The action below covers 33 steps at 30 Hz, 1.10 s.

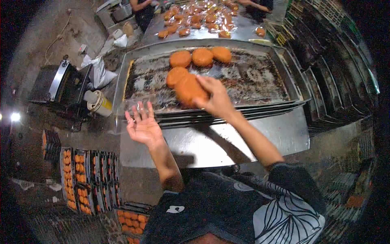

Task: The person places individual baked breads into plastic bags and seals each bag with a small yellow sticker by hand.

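My right hand (213,97) grips a golden-brown bun (189,90) from its right side, thumb and fingers around the edge. It is above the front of a dark, stained baking tray (248,95). Another bun (177,76) lies just behind it, partly covered. Along the tray's far side sit three more buns (202,57). My left hand (144,127) is palm up near the tray's front left, fingers extended and apart. A clear plastic bag (122,124) hangs around those fingers; exactly how they hold it is hard to make out.
Under the top tray are more trays, on a metal table (268,132). Many wrapped buns (197,18) cover the far table, with two people beside it. Stacked trays (333,89) stand at right. A bucket (99,103) and racks of buns (83,179) are at left.
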Available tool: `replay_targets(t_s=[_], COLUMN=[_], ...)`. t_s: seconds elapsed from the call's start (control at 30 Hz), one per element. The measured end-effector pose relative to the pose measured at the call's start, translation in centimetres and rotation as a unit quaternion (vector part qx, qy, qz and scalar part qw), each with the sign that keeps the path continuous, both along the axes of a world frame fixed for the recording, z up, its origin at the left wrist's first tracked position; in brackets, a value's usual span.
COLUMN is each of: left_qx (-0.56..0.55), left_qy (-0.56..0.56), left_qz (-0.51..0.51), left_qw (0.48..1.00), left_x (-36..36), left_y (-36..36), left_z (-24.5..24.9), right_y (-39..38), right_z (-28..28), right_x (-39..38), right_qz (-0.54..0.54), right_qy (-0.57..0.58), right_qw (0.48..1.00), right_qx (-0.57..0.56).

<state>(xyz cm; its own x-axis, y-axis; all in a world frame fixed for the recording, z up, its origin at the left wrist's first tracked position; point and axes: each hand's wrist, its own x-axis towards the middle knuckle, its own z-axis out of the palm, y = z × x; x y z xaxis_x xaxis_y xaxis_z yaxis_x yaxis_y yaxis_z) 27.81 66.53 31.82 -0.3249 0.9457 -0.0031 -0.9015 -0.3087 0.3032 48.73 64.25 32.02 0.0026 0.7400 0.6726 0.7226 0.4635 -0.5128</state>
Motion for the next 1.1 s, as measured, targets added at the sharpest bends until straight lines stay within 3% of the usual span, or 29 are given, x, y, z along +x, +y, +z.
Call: replay_targets(t_s=[0.07, 0.13, 0.2, 0.27, 0.4, 0.43, 0.47, 0.53, 0.57, 0.6, 0.63, 0.67, 0.7, 0.73, 0.77, 0.8, 0.83, 0.87, 0.93, 0.97, 1.0, 1.03, 1.1], left_qx=[0.056, 0.077, 0.071, 0.062, 0.043, 0.011, 0.010, 0.015, -0.009, -0.015, 0.030, 0.128, -0.002, 0.080, 0.145, 0.204, 0.220, 0.235, 0.305, 0.256, 0.245, 0.249, 0.226], left_qy=[0.071, 0.122, 0.111, 0.195, 0.085, 0.039, 0.040, 0.165, 0.275, 0.307, 0.333, 0.471, 0.420, 0.634, 0.735, 0.811, 0.809, 0.809, 0.836, 0.789, 0.798, 0.777, 0.742], left_qz=[-0.010, -0.053, -0.113, -0.186, -0.315, -0.359, -0.361, -0.462, -0.403, -0.408, -0.472, -0.416, -0.478, -0.362, -0.251, -0.129, -0.133, -0.138, -0.128, -0.211, -0.234, -0.287, -0.369], left_qw=[0.996, 0.988, 0.985, 0.961, 0.944, 0.933, 0.932, 0.871, 0.873, 0.860, 0.816, 0.767, 0.772, 0.679, 0.613, 0.533, 0.528, 0.521, 0.437, 0.518, 0.499, 0.502, 0.513], left_x=[4.0, 7.8, 10.3, 13.0, 17.3, 17.8, 18.1, 18.9, 20.2, 21.1, 21.4, 22.2, 23.6, 24.6, 25.1, 25.6, 25.4, 25.0, 24.5, 24.1, 23.7, 23.0, 22.4], left_y=[-1.2, -2.6, -3.6, -6.4, -9.8, -10.1, -10.3, -10.8, -12.8, -13.9, -14.3, -16.6, -17.7, -19.3, -20.7, -21.4, -21.2, -20.5, -18.7, -18.4, -17.6, -16.3, -14.5], left_z=[-0.4, -0.7, 0.5, 1.0, 0.3, 0.6, 0.0, -2.1, -2.7, -4.5, -7.8, -7.6, -14.1, -17.9, -19.6, -20.9, -23.3, -25.5, -27.2, -25.0, -24.9, -24.4, -23.0], right_y=[-3.4, -4.7, -7.4, -10.0, -9.7, -10.2, -11.3, -14.4, -14.0, -12.7, -12.0, -10.7, -8.9, -6.9, -5.1, -1.1, -3.5, -5.2, -10.8, -15.0, -19.2, -21.7, -25.5], right_z=[3.6, 4.2, 3.8, 2.6, 2.2, 1.1, 1.0, 0.7, -0.7, -1.9, -1.0, 0.7, 2.8, 5.1, 6.9, 4.7, 5.2, 3.5, -3.0, -5.6, -9.4, -14.3, -17.4], right_x=[-0.8, -0.5, 0.9, 2.1, 4.1, 4.7, 5.4, 7.7, 9.9, 12.6, 14.9, 17.0, 17.9, 17.7, 17.7, 19.3, 18.3, 17.9, 17.9, 18.1, 17.6, 18.3, 17.2], right_qz=[0.082, 0.006, -0.023, -0.036, -0.115, -0.013, -0.015, -0.148, -0.107, -0.065, -0.110, -0.155, -0.153, -0.169, -0.185, -0.097, -0.119, -0.071, 0.044, 0.082, 0.017, 0.036, 0.059], right_qy=[-0.035, -0.087, -0.045, -0.018, 0.063, 0.182, 0.183, 0.191, 0.179, 0.169, 0.158, 0.143, 0.138, 0.128, 0.118, -0.012, -0.080, -0.058, 0.038, 0.142, 0.219, 0.158, 0.166], right_qw=[0.993, 0.990, 0.997, 0.997, 0.990, 0.982, 0.982, 0.970, 0.976, 0.978, 0.977, 0.975, 0.978, 0.977, 0.975, 0.984, 0.983, 0.995, 0.998, 0.963, 0.913, 0.858, 0.868], right_qx=[0.081, 0.107, 0.057, 0.061, 0.055, 0.050, 0.051, -0.014, -0.063, -0.108, -0.091, -0.065, -0.043, -0.008, 0.024, 0.147, 0.114, 0.044, -0.017, -0.215, -0.342, -0.488, -0.464])
